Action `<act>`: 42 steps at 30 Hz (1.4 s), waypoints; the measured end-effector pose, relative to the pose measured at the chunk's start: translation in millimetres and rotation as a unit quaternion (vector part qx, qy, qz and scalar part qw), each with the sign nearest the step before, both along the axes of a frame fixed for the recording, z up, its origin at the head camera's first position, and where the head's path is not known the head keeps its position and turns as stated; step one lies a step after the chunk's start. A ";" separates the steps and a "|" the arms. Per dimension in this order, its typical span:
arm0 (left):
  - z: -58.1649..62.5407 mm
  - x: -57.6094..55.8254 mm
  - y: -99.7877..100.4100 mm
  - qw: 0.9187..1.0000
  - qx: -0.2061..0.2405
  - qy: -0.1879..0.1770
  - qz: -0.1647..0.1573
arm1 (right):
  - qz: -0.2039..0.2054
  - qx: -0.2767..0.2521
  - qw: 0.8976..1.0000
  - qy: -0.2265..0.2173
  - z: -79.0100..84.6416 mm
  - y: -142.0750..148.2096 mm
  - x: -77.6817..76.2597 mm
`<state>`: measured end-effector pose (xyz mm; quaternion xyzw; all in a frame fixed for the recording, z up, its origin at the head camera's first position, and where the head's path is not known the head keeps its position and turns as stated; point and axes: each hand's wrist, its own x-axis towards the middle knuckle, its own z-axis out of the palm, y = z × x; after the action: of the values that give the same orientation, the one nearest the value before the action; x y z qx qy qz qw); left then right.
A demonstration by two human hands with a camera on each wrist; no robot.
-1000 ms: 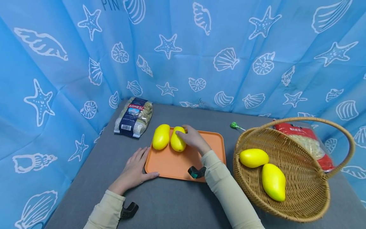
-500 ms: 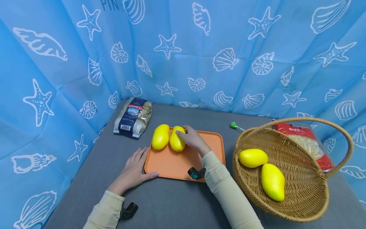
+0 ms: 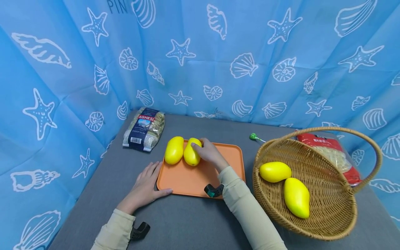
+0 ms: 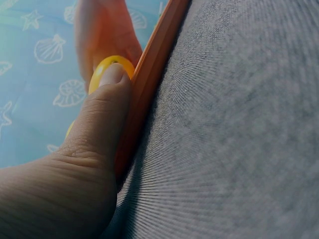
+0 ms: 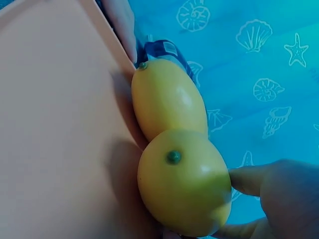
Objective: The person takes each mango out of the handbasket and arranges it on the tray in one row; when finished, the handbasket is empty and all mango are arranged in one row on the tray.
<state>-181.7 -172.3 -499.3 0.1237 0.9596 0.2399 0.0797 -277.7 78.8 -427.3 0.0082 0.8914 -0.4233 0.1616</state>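
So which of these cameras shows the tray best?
The head view: it shows nearly the whole tray, with parts hidden by two mangoes and the right hand and arm. The right wrist view shows part of its floor and rim; the left wrist view, just a strip of its outer side beside the left thumb.

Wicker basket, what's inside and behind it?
Inside the wicker basket lie two yellow mangoes, covering whatever's beneath. Behind, a red bag shows partly; the basket covers the rest.
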 end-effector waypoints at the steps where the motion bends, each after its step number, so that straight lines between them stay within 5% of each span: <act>1: -0.1 0.0 0.2 1.000 0.001 0.003 -0.002 | -0.001 0.001 1.000 0.002 0.3 -0.1 1.0; 9: 0.1 0.9 0.7 1.000 0.001 0.011 -0.003 | -0.021 -0.005 1.000 0.018 10.2 -0.8 12.4; 16: -2.8 2.4 2.1 1.000 -0.005 0.013 -0.004 | -0.023 0.042 0.998 0.046 18.8 5.6 28.5; 31: 1.3 1.9 -1.4 0.999 0.009 0.035 -0.011 | 0.089 0.080 0.989 0.080 93.6 53.6 148.1; 37: 2.0 1.7 -2.4 0.999 0.008 0.034 -0.011 | 0.075 0.126 0.981 0.125 119.1 77.9 186.3; 42: -2.8 2.2 -0.7 0.999 0.006 0.031 -0.012 | 0.032 0.192 0.967 0.166 125.3 108.8 196.5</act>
<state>-179.6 -173.0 -502.1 0.1430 0.9585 0.2411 0.0523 -81.2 187.7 -302.0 -0.0602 0.9700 -0.2346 0.0200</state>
